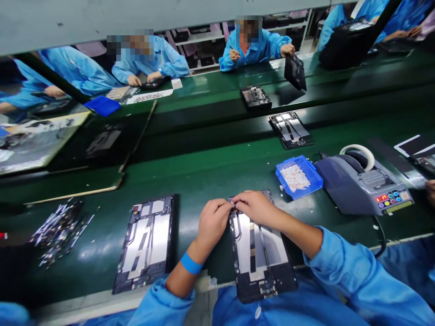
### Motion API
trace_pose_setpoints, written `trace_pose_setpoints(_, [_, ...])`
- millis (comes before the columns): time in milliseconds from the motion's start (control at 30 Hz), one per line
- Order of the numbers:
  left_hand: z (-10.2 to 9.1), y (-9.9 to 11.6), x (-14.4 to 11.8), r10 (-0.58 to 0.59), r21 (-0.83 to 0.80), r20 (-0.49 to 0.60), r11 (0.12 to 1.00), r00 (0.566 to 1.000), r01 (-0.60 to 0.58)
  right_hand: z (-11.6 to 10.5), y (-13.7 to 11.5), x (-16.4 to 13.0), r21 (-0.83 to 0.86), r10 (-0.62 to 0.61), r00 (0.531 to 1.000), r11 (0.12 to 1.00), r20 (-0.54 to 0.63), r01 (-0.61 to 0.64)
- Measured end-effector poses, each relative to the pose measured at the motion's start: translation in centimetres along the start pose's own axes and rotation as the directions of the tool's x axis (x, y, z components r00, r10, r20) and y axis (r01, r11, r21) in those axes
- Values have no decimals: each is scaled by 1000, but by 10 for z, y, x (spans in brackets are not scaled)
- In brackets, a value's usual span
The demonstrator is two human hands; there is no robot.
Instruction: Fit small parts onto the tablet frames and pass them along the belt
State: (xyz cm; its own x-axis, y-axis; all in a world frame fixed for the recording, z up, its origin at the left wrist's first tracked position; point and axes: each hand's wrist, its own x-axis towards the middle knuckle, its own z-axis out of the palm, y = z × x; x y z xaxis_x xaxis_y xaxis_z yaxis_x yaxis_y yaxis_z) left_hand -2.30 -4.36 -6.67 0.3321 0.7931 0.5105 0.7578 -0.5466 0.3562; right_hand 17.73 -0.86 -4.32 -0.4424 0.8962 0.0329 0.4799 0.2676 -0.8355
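Head view: left hand [213, 222] and right hand [255, 206] meet at the far edge of the open tablet chassis [260, 251] on the counter [210, 174], fingers pinched shut on something too small to identify. Fitting step likely underway; next calls for precise pressing at that edge.

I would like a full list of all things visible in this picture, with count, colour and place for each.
tablet frame: one, black and silver, under both hands at the table edge
second frame: one, black and silver, left of the hands
far frames: two flat on the belt, black, beyond the bin; a co-worker holds a third
bin: one, blue, holds small white pieces, right of the hands
tape dispenser: one, grey, with a white roll, right of the bin
small parts: a pile, silvery, far left
table: green
co-workers: several, blue coats, opposite side
wristband: one, blue, left wrist
left hand: on the frame's top edge
right hand: on the frame's top edge, touching the left
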Motion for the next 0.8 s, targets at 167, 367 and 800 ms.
trace_pose_setpoints(167, [5, 14, 4, -285, -240, 40, 928, 958, 286, 5, -2, 4, 205, 122, 992, 971, 29, -125])
trace_pose_setpoints(367, [-4, 37, 0, -567, -442, 227, 664, 792, 603, 6, 1, 0, 230, 136, 991, 965, -15, -129])
trace_pose_setpoints(800, [6, 44, 8, -733, -652, 326, 282, 597, 703, 10, 1, -22, -103, -148, 961, 986, -234, 127])
